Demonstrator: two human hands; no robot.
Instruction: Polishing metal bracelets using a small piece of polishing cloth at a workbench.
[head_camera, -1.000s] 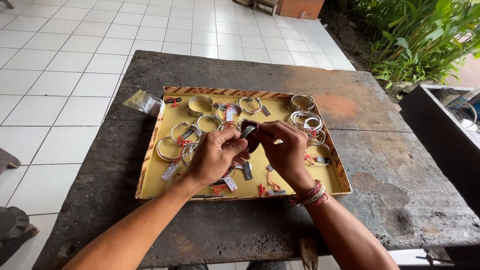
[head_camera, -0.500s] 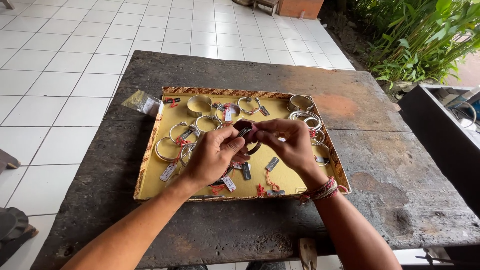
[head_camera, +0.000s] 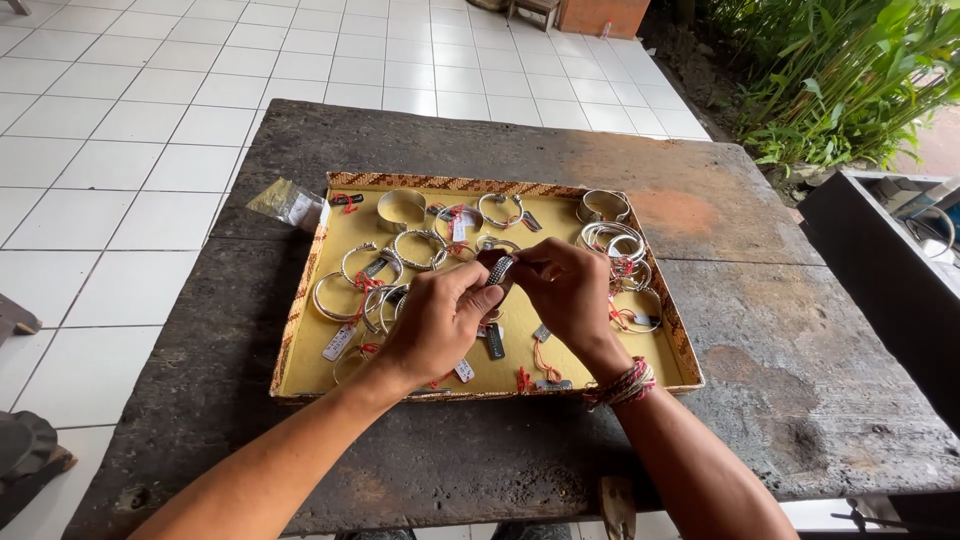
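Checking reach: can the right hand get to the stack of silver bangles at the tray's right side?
Probably yes. The right hand is close beside the stacked bangles with nothing between them, but it shares a small bracelet with the left hand.

The hands (head_camera: 500, 300) cover most of the small dark-and-silver piece (head_camera: 499, 269) pinched between them, so its shape is unclear. Bracelets (head_camera: 375, 300) at nine o'clock slip under the left wrist. The worktop (head_camera: 800, 330) is cut off at six o'clock.
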